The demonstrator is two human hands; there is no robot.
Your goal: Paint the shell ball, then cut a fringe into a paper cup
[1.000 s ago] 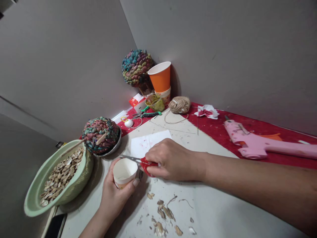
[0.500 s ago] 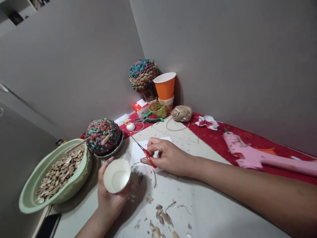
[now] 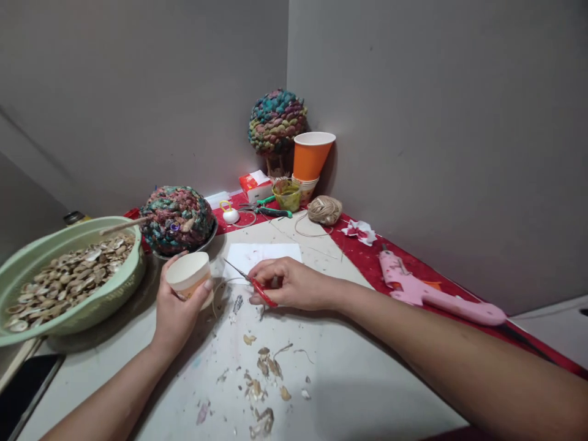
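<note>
— What do your hands hold now?
— My left hand (image 3: 181, 309) holds a small paper cup with a white band and orange print (image 3: 189, 277), fingers around its side. It is a little above the pale worktop (image 3: 358, 367), its mouth up and slightly tilted. My right hand (image 3: 296, 285) grips the scissors with red handles (image 3: 254, 285).

— Are the blades on the cup?
— No, they are apart from it. They point up and to the left, over the white paper sheet (image 3: 275, 251), and they look nearly closed.

— And this thin, pale, curved strip (image 3: 215, 299)?
— It lies between the cup and the scissors. I cannot tell if it is attached to either one.

— Which step is this, in your opinion?
— I judge it is trimming of the cup's rim, in a pause between cuts.

— What does one more cut need?
— A steady cup, not squeezed, opened blades level with the edge, and my left fingers away from their path.
</note>
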